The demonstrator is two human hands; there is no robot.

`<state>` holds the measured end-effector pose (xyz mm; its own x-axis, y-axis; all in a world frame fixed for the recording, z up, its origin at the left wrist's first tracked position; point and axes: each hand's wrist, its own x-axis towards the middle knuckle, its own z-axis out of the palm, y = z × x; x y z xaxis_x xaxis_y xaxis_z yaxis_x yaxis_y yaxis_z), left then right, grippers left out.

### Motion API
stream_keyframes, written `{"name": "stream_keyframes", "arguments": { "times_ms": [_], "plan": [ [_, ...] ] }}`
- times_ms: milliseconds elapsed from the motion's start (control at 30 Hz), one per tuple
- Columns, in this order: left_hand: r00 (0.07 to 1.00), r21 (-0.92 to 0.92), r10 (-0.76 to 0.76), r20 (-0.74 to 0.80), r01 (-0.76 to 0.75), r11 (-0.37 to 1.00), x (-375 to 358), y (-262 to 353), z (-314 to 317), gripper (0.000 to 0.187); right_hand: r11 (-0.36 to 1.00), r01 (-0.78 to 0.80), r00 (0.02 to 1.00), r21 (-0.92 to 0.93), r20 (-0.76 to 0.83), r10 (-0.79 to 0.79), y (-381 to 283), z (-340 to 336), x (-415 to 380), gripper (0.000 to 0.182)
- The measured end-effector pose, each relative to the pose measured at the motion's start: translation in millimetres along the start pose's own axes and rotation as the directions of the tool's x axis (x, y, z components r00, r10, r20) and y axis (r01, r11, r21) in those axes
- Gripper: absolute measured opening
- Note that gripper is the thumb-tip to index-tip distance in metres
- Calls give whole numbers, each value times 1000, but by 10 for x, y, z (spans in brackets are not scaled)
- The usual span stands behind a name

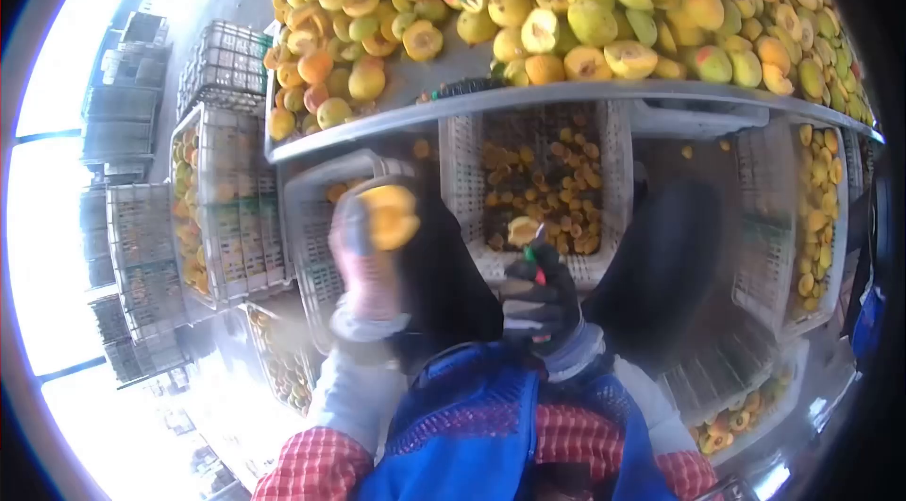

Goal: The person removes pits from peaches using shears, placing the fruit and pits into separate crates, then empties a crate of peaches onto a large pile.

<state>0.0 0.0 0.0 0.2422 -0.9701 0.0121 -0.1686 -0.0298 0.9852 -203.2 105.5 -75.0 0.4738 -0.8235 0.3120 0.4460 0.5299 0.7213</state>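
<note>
My left hand (354,251), blurred by motion, is closed on a yellow peach half (390,217) with its cut face showing. It is over the left white crate (310,178), where a few yellow pieces lie. My right hand (543,301), in a dark glove, grips a small tool with a red and green handle (531,265). At the tool's metal tip, a pale yellow peach piece (522,230) overlaps the front of the middle crate (616,161). Many small brownish-yellow pieces (566,190) fill that crate's bottom.
Whole and halved peaches (595,10) are heaped on a metal-edged table (566,92) ahead. Fruit-filled crates stand at the left (236,208) and right (769,237). A dark bristly object (469,87) lies by the table's rim. My knees flank the middle crate.
</note>
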Motion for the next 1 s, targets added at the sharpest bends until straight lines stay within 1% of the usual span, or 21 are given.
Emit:
{"name": "stream_keyframes", "arguments": {
  "times_ms": [33, 67, 100, 167, 233, 267, 300, 333, 367, 400, 467, 500, 567, 667, 700, 733, 767, 833, 867, 967, 1000],
  "plan": [
    [1000, -2, -8, -14, 8, 1000, 197, -122, -155, 48, 999, -12, 997, -32, -76, 10, -93, -69, -58, 49],
    [1000, 189, 29, 4, -29, 982, 398, -229, -339, 41, 998, -19, 988, -61, -153, 10, -157, -121, -113, 48],
    [1000, 742, -22, 0, 15, 670, 630, 272, -715, 40, 1000, -12, 987, 16, -159, 14, 102, -176, 73, 47],
    [987, 990, 159, 14, -35, 134, 918, -10, -807, 37, 997, 0, 960, -71, -279, -20, -79, -137, 49, 47],
    [963, 868, 203, 176, -249, 430, 1023, 238, -300, 35, 995, 16, 932, -94, -359, -49, -197, -171, 55, 42],
    [941, 850, 254, 222, -314, 422, 1079, 351, -3, 27, 995, 11, 913, -101, -405, -52, -217, -196, 76, 41],
    [950, 804, 159, 270, -314, 506, 1182, 477, 282, 25, 994, 8, 888, -107, -456, -56, -229, -212, 82, 40],
    [907, 793, 159, 389, -418, 444, 1396, 456, 490, 27, 979, -7, 841, -206, -530, -106, -235, -195, 89, 37],
    [928, 878, 50, 370, -366, 310, 1558, 537, 798, 33, 969, -3, 828, -247, -544, -136, -262, -166, 93, 37],
    [921, 888, -18, 388, -369, 275, 1773, 485, 1029, 43, 958, 1, 815, -288, -555, -168, -293, -137, 87, 37],
    [917, 959, -283, 282, -257, 121, 2120, 354, 1462, 60, 939, 30, 793, -342, -563, -231, -353, -113, 61, 37],
    [918, 962, -291, 270, -246, 118, 2246, 161, 1558, 60, 931, 54, 787, -360, -558, -262, -389, -105, 51, 37],
    [930, 916, -138, 342, -297, 271, 2236, -5, 1650, 57, 901, 83, 750, -425, -569, -337, -446, -70, 63, 38],
    [884, 620, -15, 468, -315, 719, 2075, -125, 1548, 51, 793, 53, 603, -607, -614, -509, -347, 131, 150, 41],
    [870, 593, -6, 492, -330, 734, 1846, 58, 1516, 46, 723, 5, 529, -691, -612, -588, -262, 279, 254, 40],
    [841, 553, 34, 540, -385, 739, 1604, 193, 1446, 40, 647, -53, 455, -761, -595, -663, -203, 389, 324, 40],
    [804, 558, -3, 594, -410, 721, 1428, 176, 1318, 35, 538, -66, 521, -841, -489, -700, -183, 457, 337, 38],
    [752, 258, -115, 649, -75, 963, 861, 214, 1195, 32, 289, -64, 642, -955, -261, -721, -136, 550, 313, 38],
    [737, 307, -117, 666, -127, 943, 618, 310, 1145, 31, 181, 210, 654, -961, 0, -757, -66, 532, 358, 34],
    [618, 436, -292, 730, -92, 895, 191, 461, 969, 32, -24, 54, 541, -998, 49, -840, -59, 721, 544, 36],
    [637, 349, -301, 710, 53, 936, 107, 432, 945, 32, -5, 20, 514, -1000, 14, -857, -48, 680, 561, 40]
  ]
}}
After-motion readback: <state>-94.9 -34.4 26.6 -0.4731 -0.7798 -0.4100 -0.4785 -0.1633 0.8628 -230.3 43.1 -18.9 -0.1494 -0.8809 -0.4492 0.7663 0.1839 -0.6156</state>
